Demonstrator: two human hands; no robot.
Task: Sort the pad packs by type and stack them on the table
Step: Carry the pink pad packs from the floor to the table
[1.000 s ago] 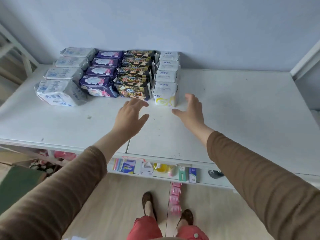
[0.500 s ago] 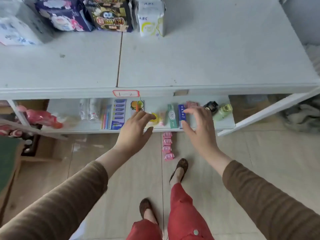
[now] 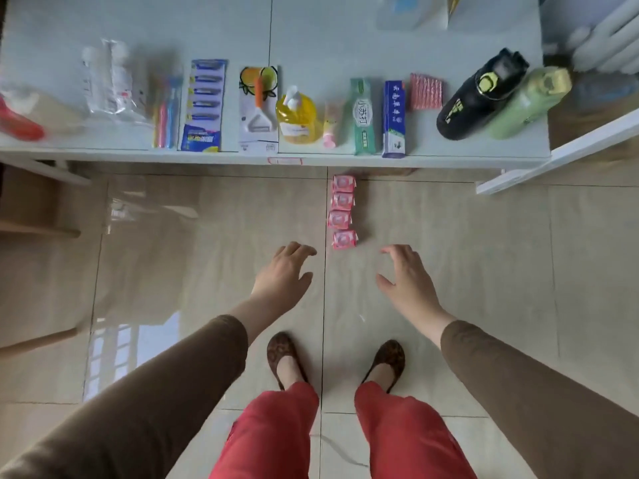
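Note:
Several small pink pad packs (image 3: 341, 216) lie in a row on the tiled floor, running out from under the lower shelf (image 3: 138, 152). My left hand (image 3: 285, 276) hovers just left of the nearest pack, fingers spread and empty. My right hand (image 3: 408, 278) hovers just right of it, fingers also apart and holding nothing. Neither hand touches the packs. The table top with the sorted stacks is out of view.
The lower shelf carries toothbrushes (image 3: 166, 108), a razor pack (image 3: 204, 105), a peeler (image 3: 258, 108), a yellow soap bottle (image 3: 297, 115), toothpaste boxes (image 3: 394, 119), a black bottle (image 3: 480, 95) and a green bottle (image 3: 529, 102). My feet (image 3: 287, 361) stand on the floor below the hands.
My view has tilted down from the table top to the lower shelf and floor. Both hands dropped from the table level to just above the floor beside the pink packs.

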